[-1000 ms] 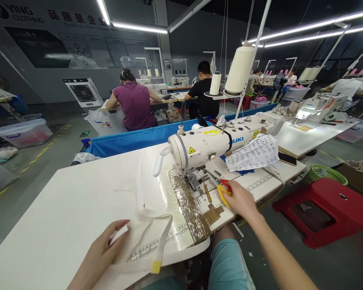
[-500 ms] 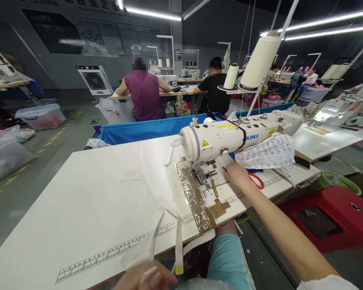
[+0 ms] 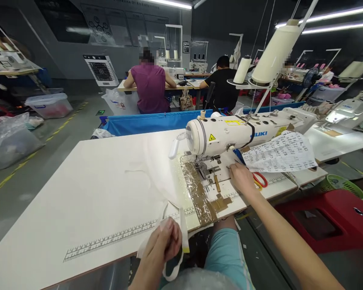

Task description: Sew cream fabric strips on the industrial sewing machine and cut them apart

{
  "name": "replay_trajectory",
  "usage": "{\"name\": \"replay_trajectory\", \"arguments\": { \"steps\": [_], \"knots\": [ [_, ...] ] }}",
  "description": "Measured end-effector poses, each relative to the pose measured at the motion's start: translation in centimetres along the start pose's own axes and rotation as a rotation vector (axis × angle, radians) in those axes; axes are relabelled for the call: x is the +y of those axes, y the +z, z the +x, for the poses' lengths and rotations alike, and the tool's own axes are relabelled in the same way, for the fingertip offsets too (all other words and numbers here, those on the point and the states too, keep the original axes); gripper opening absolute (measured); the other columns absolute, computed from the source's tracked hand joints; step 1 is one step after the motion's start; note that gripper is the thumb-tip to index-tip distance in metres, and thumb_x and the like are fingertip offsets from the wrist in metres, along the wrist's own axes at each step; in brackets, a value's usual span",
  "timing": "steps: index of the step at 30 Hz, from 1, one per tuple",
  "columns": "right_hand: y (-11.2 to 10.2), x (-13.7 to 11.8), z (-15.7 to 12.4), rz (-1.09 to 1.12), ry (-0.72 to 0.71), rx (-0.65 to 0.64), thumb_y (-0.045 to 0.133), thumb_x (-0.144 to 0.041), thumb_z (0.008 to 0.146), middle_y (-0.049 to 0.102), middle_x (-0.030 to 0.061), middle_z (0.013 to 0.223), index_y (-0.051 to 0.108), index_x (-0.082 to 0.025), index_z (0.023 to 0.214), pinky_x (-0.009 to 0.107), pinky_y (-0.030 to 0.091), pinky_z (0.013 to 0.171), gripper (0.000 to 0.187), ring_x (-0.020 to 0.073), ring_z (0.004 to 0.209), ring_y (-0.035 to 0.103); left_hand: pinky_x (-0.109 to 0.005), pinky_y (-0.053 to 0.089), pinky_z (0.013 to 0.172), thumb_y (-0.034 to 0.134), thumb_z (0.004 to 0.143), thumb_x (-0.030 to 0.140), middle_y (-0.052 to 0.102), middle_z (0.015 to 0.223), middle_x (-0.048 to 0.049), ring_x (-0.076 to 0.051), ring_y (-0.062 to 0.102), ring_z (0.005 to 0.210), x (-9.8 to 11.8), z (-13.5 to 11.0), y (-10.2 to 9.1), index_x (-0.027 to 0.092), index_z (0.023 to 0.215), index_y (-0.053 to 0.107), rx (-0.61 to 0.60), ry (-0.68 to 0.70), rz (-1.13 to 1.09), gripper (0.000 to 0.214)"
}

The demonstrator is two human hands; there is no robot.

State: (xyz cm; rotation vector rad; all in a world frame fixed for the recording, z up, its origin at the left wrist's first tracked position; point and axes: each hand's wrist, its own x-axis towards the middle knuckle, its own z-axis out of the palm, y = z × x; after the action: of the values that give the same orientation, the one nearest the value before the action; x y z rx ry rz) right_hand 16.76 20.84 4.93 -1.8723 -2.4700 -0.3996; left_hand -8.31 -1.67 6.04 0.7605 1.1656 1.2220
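Note:
My left hand [image 3: 167,239] is closed at the table's front edge, pinching a white fabric strap [image 3: 176,268] that loops down below it. A second strip [image 3: 184,231] with a yellow end hangs beside the hand, and thin white fabric [image 3: 157,177] lies on the table. My right hand [image 3: 241,177] is at the right of the white sewing machine [image 3: 224,135], fingers drawn together around something small and dark, too small to make out. Red-handled scissors [image 3: 261,177] and a yellow handle [image 3: 257,185] lie beside that wrist.
The white table [image 3: 109,193] has a printed ruler along its front. A written paper sheet [image 3: 281,153] hangs from the machine. Thread cones [image 3: 275,54] stand above. A red stool [image 3: 335,221] and green basket [image 3: 343,183] are at right. Two people sit ahead.
My left hand has risen from the bottom edge to the table's front edge, lifting the strap. My right hand stays beside the machine, and more scissors handles show. The view has shifted slightly.

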Motion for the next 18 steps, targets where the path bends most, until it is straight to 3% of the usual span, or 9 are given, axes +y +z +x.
{"name": "replay_trajectory", "arguments": {
  "steps": [4, 7, 12, 16, 18],
  "knots": [
    [-0.4, -1.3, -2.0, 0.144, 0.032, 0.037, 0.041, -0.022, 0.102, 0.067, 0.0144, 0.111, 0.066, -0.012, 0.111, 0.031, 0.045, 0.08, 0.028, 0.0267, 0.103, 0.063, -0.025, 0.015, 0.049, 0.054, 0.088, 0.071, 0.045, 0.057, 0.0039, -0.009, 0.021, 0.049, 0.2, 0.3, 3.0, 0.02, 0.069, 0.042, -0.143, 0.048, -0.183, 0.056],
    [-0.7, -3.4, -3.6, 0.353, 0.004, -0.042, 0.042, -0.031, 0.104, 0.068, 0.0097, 0.111, 0.063, -0.017, 0.116, 0.028, 0.045, 0.07, 0.029, 0.0225, 0.093, 0.066, -0.025, 0.019, 0.051, 0.05, 0.089, 0.071, 0.045, 0.06, 0.0028, -0.01, 0.022, 0.052, 1.1, 0.0, 4.1, 0.02, 0.071, 0.044, -0.234, 0.088, -0.321, 0.055],
    [-1.2, -5.9, -4.3, 0.282, -0.046, -0.163, 0.045, -0.02, 0.098, 0.062, 0.0161, 0.119, 0.058, -0.012, 0.122, 0.029, 0.048, 0.07, 0.029, 0.0263, 0.103, 0.065, -0.025, 0.019, 0.051, 0.06, 0.091, 0.049, 0.043, 0.063, 0.003, -0.011, 0.023, 0.056, 2.2, -1.4, 5.0, 0.019, 0.072, 0.045, -0.209, 0.071, -0.314, 0.039],
    [-1.3, -5.3, -4.5, 0.315, 0.012, -0.192, 0.042, -0.012, 0.093, 0.065, 0.0178, 0.113, 0.057, -0.01, 0.118, 0.03, 0.048, 0.072, 0.029, 0.0271, 0.099, 0.066, -0.024, 0.028, 0.052, 0.056, 0.096, 0.045, 0.046, 0.066, 0.0022, -0.011, 0.032, 0.056, 4.4, -2.8, 5.3, 0.02, 0.074, 0.049, -0.195, 0.159, -0.325, 0.034],
    [-1.0, -4.6, -5.3, 0.388, 0.077, -0.161, 0.039, -0.014, 0.094, 0.067, 0.016, 0.108, 0.055, -0.011, 0.119, 0.031, 0.048, 0.071, 0.03, 0.0265, 0.091, 0.067, -0.023, 0.034, 0.051, 0.056, 0.098, 0.043, 0.051, 0.069, 0.0011, -0.011, 0.04, 0.056, 6.4, -3.2, 5.4, 0.021, 0.078, 0.054, -0.247, 0.201, -0.32, 0.03]
  ]
}}
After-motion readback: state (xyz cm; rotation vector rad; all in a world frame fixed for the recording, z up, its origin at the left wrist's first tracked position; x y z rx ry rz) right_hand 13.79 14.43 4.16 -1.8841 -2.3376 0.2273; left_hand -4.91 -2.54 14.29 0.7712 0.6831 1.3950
